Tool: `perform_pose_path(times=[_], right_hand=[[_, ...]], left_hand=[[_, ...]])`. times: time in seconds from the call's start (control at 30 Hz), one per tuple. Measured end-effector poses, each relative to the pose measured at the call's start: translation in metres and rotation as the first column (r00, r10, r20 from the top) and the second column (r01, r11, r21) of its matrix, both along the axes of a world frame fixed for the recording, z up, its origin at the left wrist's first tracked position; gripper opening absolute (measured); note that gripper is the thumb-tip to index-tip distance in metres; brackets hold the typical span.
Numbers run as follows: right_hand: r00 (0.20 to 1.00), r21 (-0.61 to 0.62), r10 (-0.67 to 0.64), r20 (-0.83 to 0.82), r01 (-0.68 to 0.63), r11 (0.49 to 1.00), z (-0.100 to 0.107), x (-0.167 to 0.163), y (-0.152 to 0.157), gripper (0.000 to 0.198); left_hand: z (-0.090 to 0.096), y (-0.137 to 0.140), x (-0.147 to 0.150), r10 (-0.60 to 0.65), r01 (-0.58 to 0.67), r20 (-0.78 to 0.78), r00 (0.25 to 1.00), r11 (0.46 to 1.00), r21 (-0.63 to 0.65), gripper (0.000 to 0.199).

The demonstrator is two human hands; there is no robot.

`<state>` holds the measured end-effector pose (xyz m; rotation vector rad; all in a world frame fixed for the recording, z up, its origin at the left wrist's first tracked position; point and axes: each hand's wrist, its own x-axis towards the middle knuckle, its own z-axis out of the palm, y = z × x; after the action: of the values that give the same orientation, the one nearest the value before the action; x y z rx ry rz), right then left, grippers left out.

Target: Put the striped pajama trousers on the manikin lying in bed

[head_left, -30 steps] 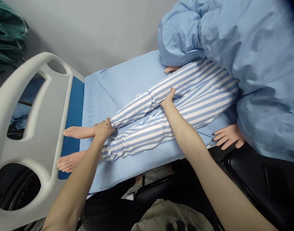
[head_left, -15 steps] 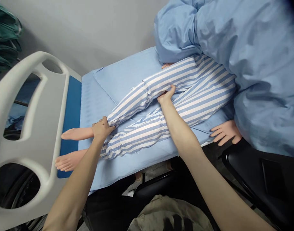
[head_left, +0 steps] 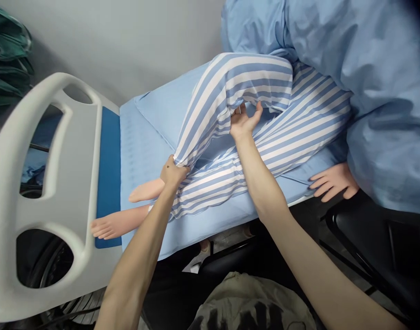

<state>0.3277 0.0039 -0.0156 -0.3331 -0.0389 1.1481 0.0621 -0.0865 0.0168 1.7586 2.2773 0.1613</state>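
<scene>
A manikin in blue-and-white striped pyjamas (head_left: 288,137) lies on the bed. Its far leg (head_left: 206,105) is bent, with the knee raised off the sheet. Around that leg's ankle, at the trouser cuff, my left hand (head_left: 173,172) is closed; the bare far foot (head_left: 146,190) sticks out beyond it. My right hand (head_left: 244,123) is cupped palm up beneath the bent knee and bears it, thumb out and fingers partly hidden by cloth. The near leg (head_left: 213,183) lies straight, its bare foot (head_left: 118,222) by the footboard.
The bed's grey-white footboard (head_left: 75,151) rises at the left. Blue clothing (head_left: 384,91) covers the manikin's upper body at the right, its hand (head_left: 335,181) at the mattress edge. Black chairs (head_left: 371,229) stand along the near side. Green cloth (head_left: 7,55) hangs top left.
The manikin's far leg has gone from nearly straight to bent, its knee rising. My left hand has slid the ankle toward the right; my right hand stays beneath the knee, slightly higher.
</scene>
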Motion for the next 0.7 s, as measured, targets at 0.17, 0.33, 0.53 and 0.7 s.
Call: perform_pose_path(times=[0.17,0.33,0.53,0.7], right_hand=[[0.999,0.06,-0.016,0.043,0.014,0.998,0.005,0.006,-0.001,0.05],[0.995,0.065,0.001,0.097,-0.007,0.998,0.002,0.017,0.002,0.048],[0.994,0.037,0.054,0.098,-0.058,0.998,0.005,0.02,0.0,0.049],[0.992,0.016,0.125,0.02,-0.125,0.992,0.012,0.019,-0.005,0.048]], left_hand=[[-0.001,0.01,0.012,-0.024,0.02,0.094,0.995,0.999,0.04,0.052],[-0.003,0.019,0.017,-0.039,0.034,0.117,0.992,0.998,0.048,0.054],[-0.005,0.018,0.006,-0.103,0.101,0.076,0.992,0.994,0.034,0.057],[-0.001,0.017,-0.013,-0.164,0.164,0.017,0.986,0.986,-0.019,0.055]])
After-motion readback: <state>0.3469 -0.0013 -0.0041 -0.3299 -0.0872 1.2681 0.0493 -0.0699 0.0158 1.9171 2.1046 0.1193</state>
